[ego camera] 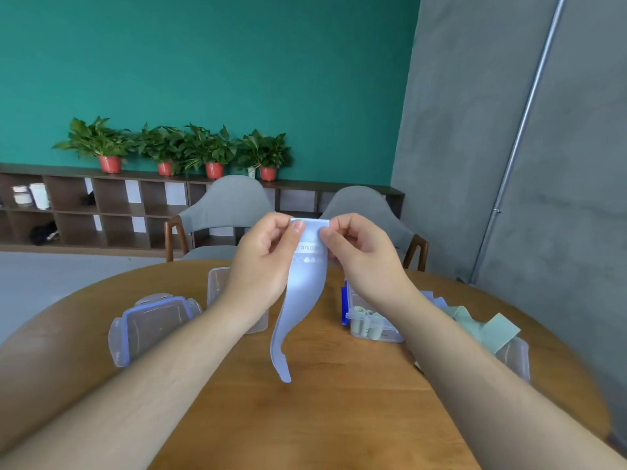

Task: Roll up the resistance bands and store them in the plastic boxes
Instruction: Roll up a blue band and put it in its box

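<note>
step: rolling begun | blue band point(303, 293) top edge pinched by left hand point(268, 256) and right hand point(361, 257) | tail hangs below hands | next: likely tight, even turns needed

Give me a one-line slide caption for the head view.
Left hand and right hand pinch the top end of a pale blue resistance band, its tail hanging over the wooden table.

Looks like an office lounge or meeting room. A round wooden table point(339, 418) and grey padded chairs point(227, 205) face a teal wall point(203, 62), with potted plants point(210, 150) lining a low cubby shelf point(112, 212)
</note>
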Action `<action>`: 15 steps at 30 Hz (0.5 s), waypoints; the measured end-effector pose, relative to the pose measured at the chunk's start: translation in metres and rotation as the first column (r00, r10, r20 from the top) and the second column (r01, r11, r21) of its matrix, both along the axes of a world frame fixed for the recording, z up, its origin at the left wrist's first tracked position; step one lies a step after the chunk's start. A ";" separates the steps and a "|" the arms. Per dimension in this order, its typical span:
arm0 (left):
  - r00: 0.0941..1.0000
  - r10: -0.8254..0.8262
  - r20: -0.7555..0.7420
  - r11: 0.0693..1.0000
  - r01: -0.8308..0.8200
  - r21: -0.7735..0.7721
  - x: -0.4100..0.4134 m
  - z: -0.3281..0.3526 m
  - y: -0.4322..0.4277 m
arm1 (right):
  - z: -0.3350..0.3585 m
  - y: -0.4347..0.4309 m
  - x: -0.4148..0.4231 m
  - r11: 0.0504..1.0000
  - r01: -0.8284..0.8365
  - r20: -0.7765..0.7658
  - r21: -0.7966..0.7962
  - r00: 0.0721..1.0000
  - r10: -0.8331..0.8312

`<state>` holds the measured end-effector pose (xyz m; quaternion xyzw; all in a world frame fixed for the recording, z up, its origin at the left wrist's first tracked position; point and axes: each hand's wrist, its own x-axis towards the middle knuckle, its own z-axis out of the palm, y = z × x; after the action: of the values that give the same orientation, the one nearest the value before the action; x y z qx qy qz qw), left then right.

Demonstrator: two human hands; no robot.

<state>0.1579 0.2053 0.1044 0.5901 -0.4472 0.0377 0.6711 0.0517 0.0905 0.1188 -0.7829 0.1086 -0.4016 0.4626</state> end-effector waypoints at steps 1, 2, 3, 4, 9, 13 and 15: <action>1.000 0.010 0.010 1.000 -0.010 -0.013 -0.001 0.001 0.007 | 0.002 0.006 -0.001 1.000 -0.026 0.015 0.000 1.000 0.026; 1.000 0.019 0.015 0.999 -0.019 -0.026 -0.003 0.001 0.012 | 0.003 0.011 -0.002 0.999 -0.044 0.025 -0.004 0.999 0.044; 1.000 0.028 0.011 0.999 -0.027 -0.035 -0.004 0.001 0.016 | 0.005 0.015 -0.003 0.999 -0.053 0.029 -0.008 0.998 0.053; 0.999 0.033 -0.003 0.999 -0.034 -0.041 -0.004 0.000 0.017 | 0.006 0.018 -0.003 0.998 -0.056 0.030 -0.001 0.998 0.056; 0.994 0.047 -0.103 0.998 -0.043 0.039 0.009 -0.016 0.003 | -0.005 0.010 0.011 0.997 0.037 -0.099 0.070 0.995 -0.030; 0.985 0.109 -0.132 0.969 -0.076 0.234 0.030 -0.057 -0.025 | -0.043 -0.017 0.029 0.981 0.132 -0.287 0.145 0.954 -0.086; 0.983 0.140 -0.122 0.925 -0.085 0.370 0.039 -0.085 -0.041 | -0.071 -0.032 0.039 0.971 0.185 -0.368 0.153 0.922 -0.118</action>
<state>0.1965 0.1643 0.0191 0.7300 -0.3613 -0.0506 0.5780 0.0907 0.0583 0.0475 -0.7855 0.2879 -0.2757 0.4734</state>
